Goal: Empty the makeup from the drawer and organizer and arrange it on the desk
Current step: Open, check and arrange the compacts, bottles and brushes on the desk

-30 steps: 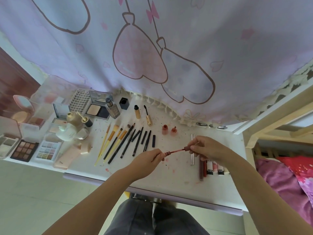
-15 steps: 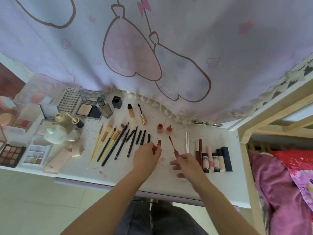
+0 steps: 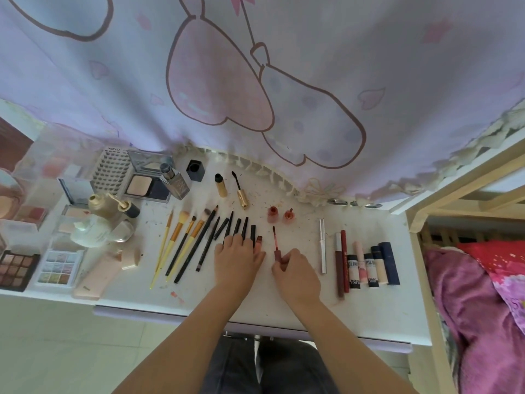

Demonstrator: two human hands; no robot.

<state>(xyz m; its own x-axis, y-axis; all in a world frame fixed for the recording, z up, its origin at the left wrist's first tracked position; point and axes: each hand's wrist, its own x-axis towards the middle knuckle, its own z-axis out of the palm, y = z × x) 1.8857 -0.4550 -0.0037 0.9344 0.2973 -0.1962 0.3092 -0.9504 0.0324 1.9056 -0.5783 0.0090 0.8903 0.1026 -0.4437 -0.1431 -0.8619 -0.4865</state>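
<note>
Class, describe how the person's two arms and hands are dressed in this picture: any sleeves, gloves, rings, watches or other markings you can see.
Both forearms are bare right to the frame's lower edge: no sleeves show. The left hand and right hand wear no gloves, and no rings, watch or bracelets are visible. Whether the nails are painted is too small to tell.

White stained desk (image 3: 284, 305) — brushes (image 3: 181, 243), pencils (image 3: 227, 228), palettes (image 3: 58, 267), lip tubes (image 3: 366, 265) in rows.

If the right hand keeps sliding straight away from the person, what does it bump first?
Probably the two small red pots. The right hand pinches a lip gloss wand pointing that way, tip just short of them. Depth is hard to judge.
</note>
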